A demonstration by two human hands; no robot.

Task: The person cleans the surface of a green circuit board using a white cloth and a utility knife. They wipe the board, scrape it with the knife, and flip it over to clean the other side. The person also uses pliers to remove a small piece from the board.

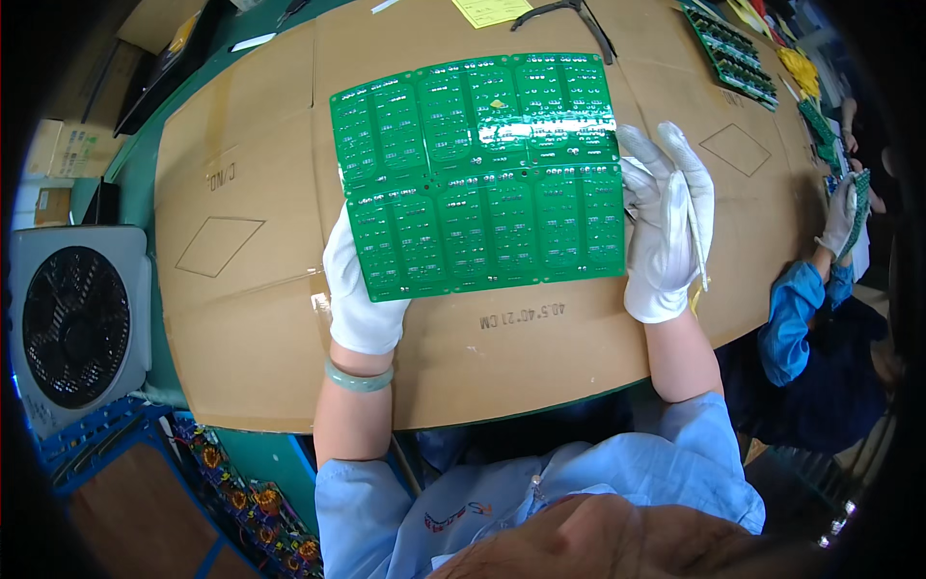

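A large green circuit board panel (482, 183), its solder side facing me, is raised above the cardboard. Holding its left edge is my white-gloved left hand (362, 285), with the fingers hidden behind the panel. At the right edge is my gloved right hand (666, 222), its nearer fingertips against or just beside the board; I cannot tell which. A thin, pale stick-like tool (701, 251) runs down along that hand, held among its fingers. A small yellowish mark (498, 103) shows on the upper part of the panel.
Flattened cardboard (251, 328) covers the table. A grey box fan (77, 318) stands at left. Boards with wound components (241, 502) lie lower left. At the far side are a yellow paper (492, 10), a black strap-like item (569, 14) and stacked boards (728, 53). A co-worker's gloved hand (837, 222) holds a board at right.
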